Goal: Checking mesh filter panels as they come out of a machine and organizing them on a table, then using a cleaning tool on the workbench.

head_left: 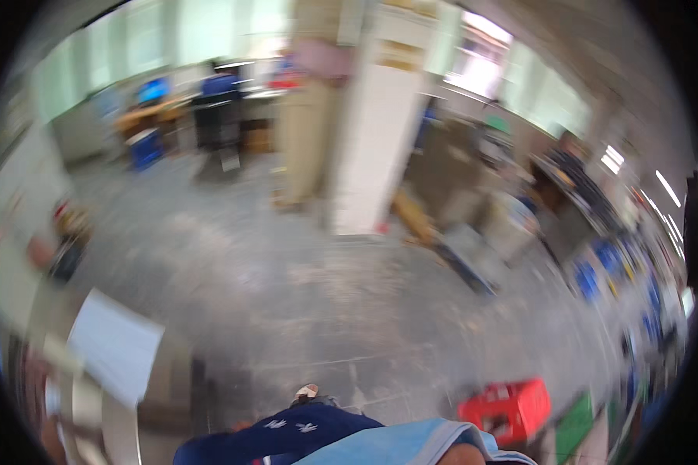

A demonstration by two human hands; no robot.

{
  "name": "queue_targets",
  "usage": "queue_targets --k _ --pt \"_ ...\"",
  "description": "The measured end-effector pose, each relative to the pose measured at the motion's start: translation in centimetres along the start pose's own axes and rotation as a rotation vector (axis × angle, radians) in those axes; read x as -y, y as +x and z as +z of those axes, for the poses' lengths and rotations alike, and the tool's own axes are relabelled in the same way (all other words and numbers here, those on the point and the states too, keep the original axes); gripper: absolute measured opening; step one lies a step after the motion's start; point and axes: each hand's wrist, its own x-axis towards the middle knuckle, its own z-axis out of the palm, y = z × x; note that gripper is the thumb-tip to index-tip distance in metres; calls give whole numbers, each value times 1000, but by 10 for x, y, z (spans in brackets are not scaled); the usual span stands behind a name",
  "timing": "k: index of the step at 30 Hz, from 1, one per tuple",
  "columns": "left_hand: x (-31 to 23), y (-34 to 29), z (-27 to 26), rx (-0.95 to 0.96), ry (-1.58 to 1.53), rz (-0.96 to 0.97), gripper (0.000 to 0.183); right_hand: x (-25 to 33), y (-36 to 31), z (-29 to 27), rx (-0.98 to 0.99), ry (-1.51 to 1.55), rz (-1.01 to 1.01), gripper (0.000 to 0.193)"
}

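Neither of my hands shows clearly. At the lower edge a bit of bare skin, probably my arm [462, 455], comes out of a light blue sleeve [387, 443]; the hand beyond it is out of the picture. Dark navy cloth with white marks [287, 428] spreads beside the sleeve. Past its edge a shoe [308, 391] stands on the grey floor. A small tan patch by the navy cloth is too blurred to make out. Closest to the sleeve on the right is a red plastic stool or crate [529, 407].
A white pillar [381, 132] stands ahead, with a beige cabinet [302, 132] beside it. Desks with a lit monitor [153, 91] and an office chair [218, 116] are far left. A white sheet or board [116, 345] lies near left. A person [570, 159] is at the right, near blue bins [587, 279].
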Motion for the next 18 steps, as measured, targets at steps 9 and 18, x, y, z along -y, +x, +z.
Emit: queue_targets --k 9,18 --pt "-121 219 -118 73 602 -19 28 71 -149 -34 619 232 1179 27" --pt "-239 449 -198 341 860 587 32 118 -71 -33 201 254 1360 26"
